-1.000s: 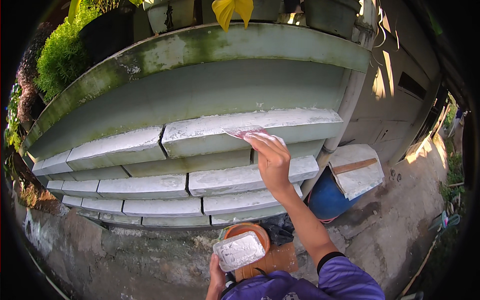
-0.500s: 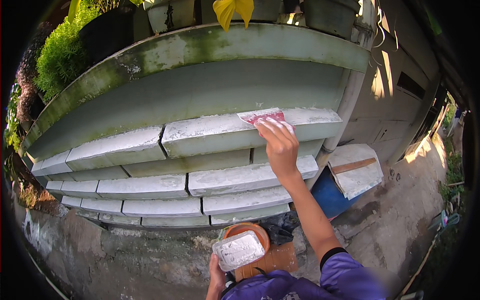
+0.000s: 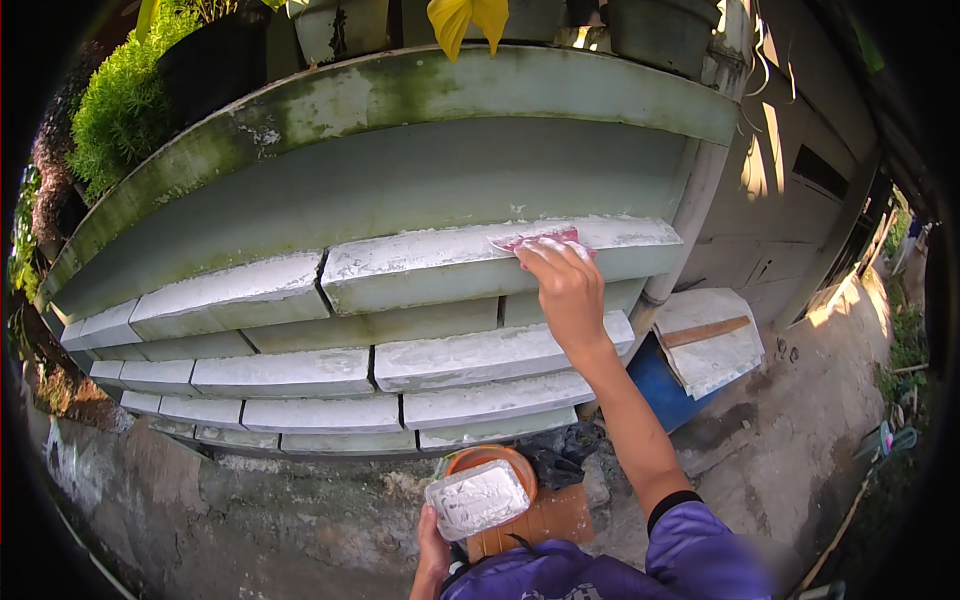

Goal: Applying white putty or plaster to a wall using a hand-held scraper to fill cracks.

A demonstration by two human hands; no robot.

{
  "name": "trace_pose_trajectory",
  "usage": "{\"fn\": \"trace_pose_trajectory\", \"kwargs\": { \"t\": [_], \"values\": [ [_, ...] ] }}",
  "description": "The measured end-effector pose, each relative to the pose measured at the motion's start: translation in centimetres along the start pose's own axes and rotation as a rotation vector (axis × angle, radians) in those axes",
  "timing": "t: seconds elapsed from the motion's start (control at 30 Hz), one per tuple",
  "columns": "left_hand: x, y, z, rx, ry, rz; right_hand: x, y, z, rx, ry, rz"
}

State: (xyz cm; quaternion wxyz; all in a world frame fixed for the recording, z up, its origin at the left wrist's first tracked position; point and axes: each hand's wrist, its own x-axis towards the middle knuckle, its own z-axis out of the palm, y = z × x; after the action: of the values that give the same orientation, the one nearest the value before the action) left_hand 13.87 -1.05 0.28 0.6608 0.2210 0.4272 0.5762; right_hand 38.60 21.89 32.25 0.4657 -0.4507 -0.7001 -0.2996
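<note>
My right hand (image 3: pixel 565 278) grips a red putty scraper (image 3: pixel 540 240) with white paste on it. The blade lies against the white-coated top of the upper ledge (image 3: pixel 420 252) on the pale green wall, near its right end. White smears mark my fingertips. Low in the view, my left hand (image 3: pixel 432 545) is closed round the left side of a shallow rectangular tub (image 3: pixel 478 500) filled with white paste. Its thumb rests along the rim, and its other fingers are hidden underneath.
Beneath the tub stand an orange basin (image 3: pixel 520 465) and a brown board (image 3: pixel 560 520), beside a black plastic bag (image 3: pixel 555 465). Further right is a blue drum (image 3: pixel 665 385) topped by a white panel (image 3: pixel 708 340). A vertical pipe (image 3: pixel 690 210) borders the ledges; potted plants (image 3: pixel 125 115) line the top.
My right hand has shifted slightly right, and the scraper is now tilted flatter against the ledge, showing less of its face. The left hand and tub stay in place.
</note>
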Motion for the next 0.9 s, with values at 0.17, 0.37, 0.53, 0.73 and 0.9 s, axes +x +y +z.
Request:
{"fn": "trace_pose_trajectory", "kwargs": {
  "t": [0.17,0.37,0.53,0.73,0.9],
  "values": [
    [0.0,-0.4,-0.3,-0.022,0.019,0.005,-1.9,0.1,1.9,0.044,-0.107,-0.019],
    [-0.4,0.2,-0.4,-0.104,-0.008,-0.028,-0.7,-1.7,-0.2,0.009,-0.051,-0.014],
    [-0.7,1.0,0.2,-0.098,-0.031,-0.028,-0.2,-1.0,2.5,0.079,-0.089,-0.026],
    [-0.7,1.3,-0.3,-0.104,0.017,0.013,0.0,-4.5,0.9,0.108,-0.116,-0.025],
    [-0.7,1.7,-0.4,-0.107,0.029,0.023,1.7,-5.2,4.1,0.120,-0.024,-0.119]
  ]
}}
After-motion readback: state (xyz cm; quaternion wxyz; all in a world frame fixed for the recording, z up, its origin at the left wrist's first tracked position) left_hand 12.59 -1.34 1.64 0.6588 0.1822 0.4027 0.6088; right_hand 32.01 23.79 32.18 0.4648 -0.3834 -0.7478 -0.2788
